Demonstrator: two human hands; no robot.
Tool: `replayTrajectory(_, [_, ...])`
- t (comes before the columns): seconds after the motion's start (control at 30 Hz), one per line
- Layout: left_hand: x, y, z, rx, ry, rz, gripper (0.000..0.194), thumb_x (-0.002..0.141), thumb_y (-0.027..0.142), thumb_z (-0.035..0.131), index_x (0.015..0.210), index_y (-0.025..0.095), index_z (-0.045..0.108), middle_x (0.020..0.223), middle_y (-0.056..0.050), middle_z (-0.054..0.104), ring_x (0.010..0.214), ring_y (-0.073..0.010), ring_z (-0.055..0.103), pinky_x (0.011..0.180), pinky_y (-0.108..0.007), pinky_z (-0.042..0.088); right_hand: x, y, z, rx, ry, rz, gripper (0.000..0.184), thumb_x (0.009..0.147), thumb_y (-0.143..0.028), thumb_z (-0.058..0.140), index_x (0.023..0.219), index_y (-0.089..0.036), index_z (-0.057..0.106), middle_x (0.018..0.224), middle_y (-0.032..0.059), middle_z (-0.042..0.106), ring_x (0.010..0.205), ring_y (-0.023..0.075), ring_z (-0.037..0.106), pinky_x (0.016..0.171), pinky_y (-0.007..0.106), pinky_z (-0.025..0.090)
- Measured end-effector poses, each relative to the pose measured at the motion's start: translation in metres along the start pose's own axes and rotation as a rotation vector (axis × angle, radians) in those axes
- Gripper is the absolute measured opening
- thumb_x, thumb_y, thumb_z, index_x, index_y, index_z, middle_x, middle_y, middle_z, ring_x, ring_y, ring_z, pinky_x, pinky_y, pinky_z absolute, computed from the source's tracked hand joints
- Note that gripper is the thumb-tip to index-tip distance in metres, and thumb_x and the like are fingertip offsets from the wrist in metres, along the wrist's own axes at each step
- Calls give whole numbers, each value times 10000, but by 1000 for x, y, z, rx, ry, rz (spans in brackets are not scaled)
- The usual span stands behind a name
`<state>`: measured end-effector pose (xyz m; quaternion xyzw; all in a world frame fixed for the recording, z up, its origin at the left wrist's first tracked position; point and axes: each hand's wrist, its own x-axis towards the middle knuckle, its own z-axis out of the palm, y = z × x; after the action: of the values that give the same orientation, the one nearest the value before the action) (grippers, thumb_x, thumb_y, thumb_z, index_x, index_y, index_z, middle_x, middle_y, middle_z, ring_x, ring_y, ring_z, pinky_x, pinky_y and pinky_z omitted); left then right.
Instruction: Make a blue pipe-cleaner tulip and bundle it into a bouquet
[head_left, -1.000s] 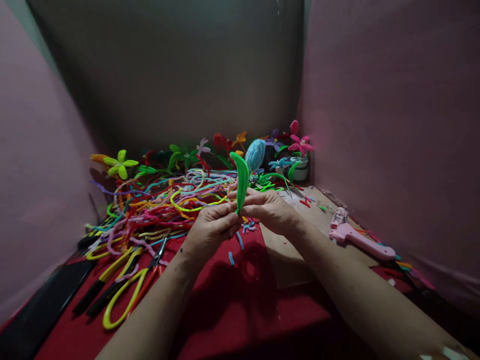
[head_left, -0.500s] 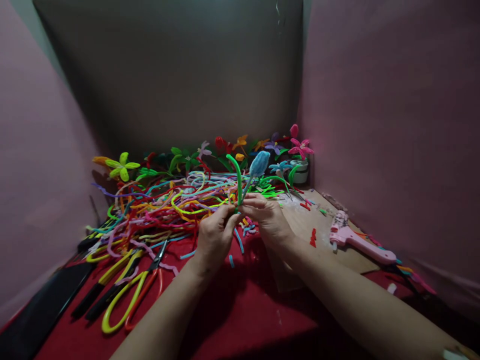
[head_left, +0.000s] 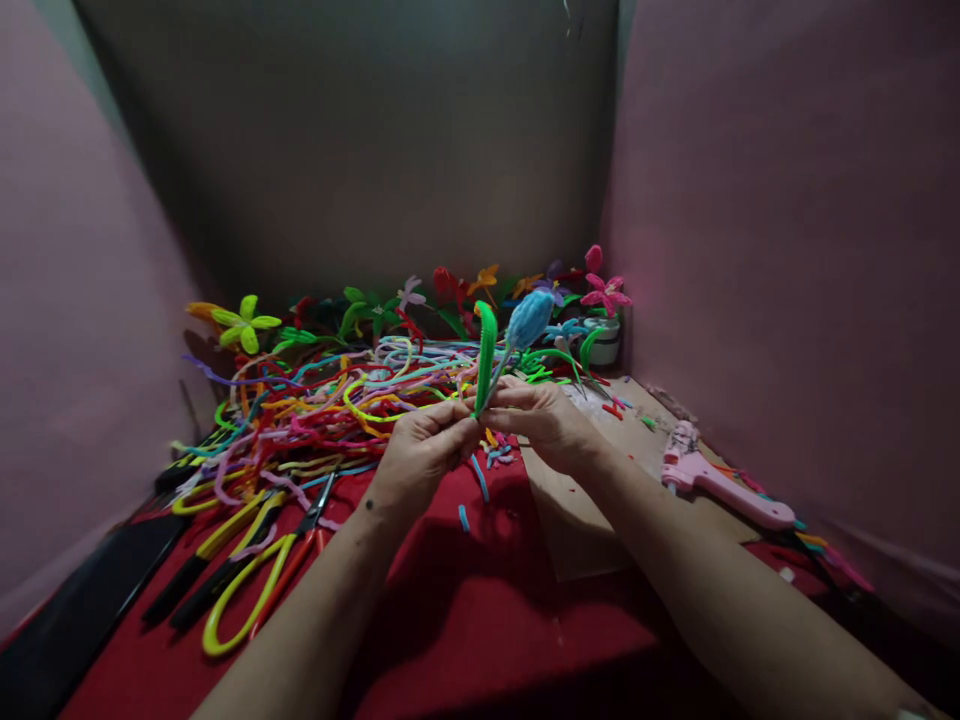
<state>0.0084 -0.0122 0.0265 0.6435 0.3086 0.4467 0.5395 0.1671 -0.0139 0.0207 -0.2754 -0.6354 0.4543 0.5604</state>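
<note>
Between my two hands stands a pipe-cleaner flower with a blue bud (head_left: 531, 319) on a thin stem that leans right. A green pipe-cleaner leaf (head_left: 486, 350) rises upright beside the stem, its tip bent left. My left hand (head_left: 431, 440) pinches the leaf's base between thumb and fingers. From the right, my right hand (head_left: 544, 420) has its fingers closed around the stem at the same spot. The fingers hide just where leaf and stem meet.
A heap of coloured pipe cleaners (head_left: 330, 400) lies behind and left, with scissors (head_left: 292, 560) and pliers (head_left: 217, 555) before it. At right, a pink glue gun (head_left: 720, 480) rests on a cardboard sheet (head_left: 577, 530). Finished flowers (head_left: 244, 322) line the back; red cloth (head_left: 480, 620) covers the table.
The blue bud has swung right, away from the leaf, showing its stem. The leaf turned edge-on, then partly back. Both hands have stayed together at the base, shifting slightly.
</note>
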Motion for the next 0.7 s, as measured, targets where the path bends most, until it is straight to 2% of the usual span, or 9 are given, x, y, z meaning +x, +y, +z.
replayTrajectory(0.07, [0,-3,-1,-75,-86,-21,185,741,278,592,635,132,552,523,39,416,473,-54,314,463,-203,230,-1,-2,-6,28,-108,27,184,682,-310,688,838,-222,726,957,36,625,1001,187,507,934,361,352])
replayTrajectory(0.2, [0,-9,-5,-167,-226,-89,180,719,287,611,763,113,612,496,39,410,440,-47,293,441,-209,182,-3,-5,-12,147,-227,130,200,641,-267,722,834,-216,726,1098,52,591,986,211,540,874,383,409])
replayTrajectory(0.33, [1,-11,-7,-208,-291,-122,216,682,318,641,680,109,586,460,33,420,409,-47,308,421,-209,185,-5,-7,-8,149,-208,73,151,630,-254,728,779,-229,732,1137,44,570,1030,217,520,892,377,409])
replayTrajectory(0.43, [2,-7,-7,-183,-228,-102,224,715,335,614,659,125,558,464,40,415,411,-46,302,417,-200,200,-6,-5,-2,129,-89,-11,122,649,-243,714,769,-246,732,1080,30,579,1058,204,491,946,371,365])
replayTrajectory(0.53, [2,-5,-3,46,-86,-37,228,747,343,579,657,134,568,518,23,478,434,-57,346,429,-195,257,-5,2,4,99,70,-41,124,676,-263,690,794,-255,730,1020,26,586,1056,194,475,981,366,326])
replayTrajectory(0.63, [1,-9,2,370,101,141,157,719,298,603,792,163,637,654,-8,604,553,-103,490,536,-212,376,-3,11,9,63,194,-30,136,680,-295,684,801,-250,729,949,34,603,1048,204,465,960,370,341])
replayTrajectory(0.7, [0,-13,4,516,212,263,126,732,268,579,790,184,652,675,-8,626,604,-120,532,608,-224,402,-2,15,12,20,238,-12,149,665,-325,694,783,-241,732,897,42,609,1021,211,470,935,370,355])
